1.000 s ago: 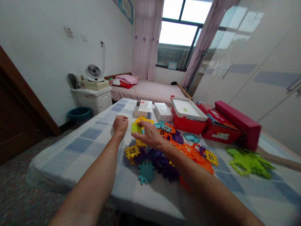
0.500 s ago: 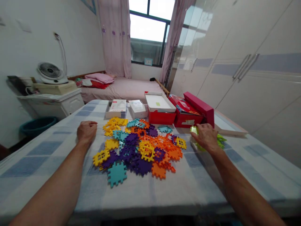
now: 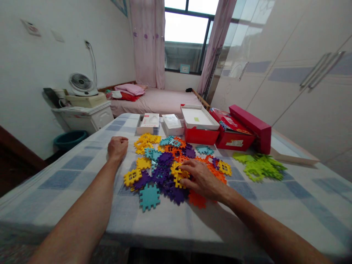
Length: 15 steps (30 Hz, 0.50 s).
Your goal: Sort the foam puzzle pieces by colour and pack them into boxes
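Observation:
A pile of toothed plastic building tiles in yellow, purple, orange and teal lies in the middle of the table. My right hand (image 3: 202, 179) reaches over it from the right, thumb and fingers closed about a yellow window-shaped tile (image 3: 176, 172) that still rests on the purple tiles (image 3: 162, 172). Orange tiles (image 3: 197, 199) lie partly under that hand. Left of the pile, my left hand (image 3: 117, 148) rests on the cloth in a loose fist, no object showing in it. A flat teal tile (image 3: 149, 197) is at the pile's near edge.
Bright green tiles (image 3: 262, 168) form a separate heap at the right. Behind the pile stand small white boxes (image 3: 173, 125), a red box with a white tray (image 3: 200, 134) on it, and another red box (image 3: 236, 139). A shallow white lid (image 3: 293, 150) lies at the far right.
My right hand has left the green heap and moved left onto the yellow tile in the mixed pile. My left hand stays in place on the cloth. The camera view has turned slightly left.

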Motion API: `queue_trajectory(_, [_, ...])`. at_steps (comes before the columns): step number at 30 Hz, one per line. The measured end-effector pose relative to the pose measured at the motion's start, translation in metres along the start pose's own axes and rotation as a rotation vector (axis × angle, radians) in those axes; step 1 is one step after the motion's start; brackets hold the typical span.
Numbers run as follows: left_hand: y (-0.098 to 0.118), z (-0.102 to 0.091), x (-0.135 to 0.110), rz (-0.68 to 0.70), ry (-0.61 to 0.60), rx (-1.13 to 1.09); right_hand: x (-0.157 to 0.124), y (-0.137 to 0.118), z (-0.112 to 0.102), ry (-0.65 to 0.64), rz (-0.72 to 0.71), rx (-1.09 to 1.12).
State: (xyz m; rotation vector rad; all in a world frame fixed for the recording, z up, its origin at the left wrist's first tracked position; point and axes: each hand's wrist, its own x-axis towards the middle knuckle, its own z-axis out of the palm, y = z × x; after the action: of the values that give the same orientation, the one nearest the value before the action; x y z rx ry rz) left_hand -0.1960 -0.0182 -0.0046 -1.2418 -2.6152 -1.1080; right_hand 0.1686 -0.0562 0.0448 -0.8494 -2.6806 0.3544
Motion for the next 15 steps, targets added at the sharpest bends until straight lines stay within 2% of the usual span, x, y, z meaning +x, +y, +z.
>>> queue_trajectory(6, [0.002, -0.001, -0.001, 0.006, -0.017, -0.016, 0.031, -0.026, 0.017, -0.027, -0.104, -0.069])
queue_trajectory(10, [0.003, -0.001, -0.002, 0.011, -0.017, -0.012, 0.033, -0.019, 0.014, -0.001, -0.019, -0.182])
queue_trajectory(15, [0.003, -0.001, -0.002, 0.019, -0.007, -0.017, 0.033, -0.010, 0.006, 0.004, 0.058, -0.180])
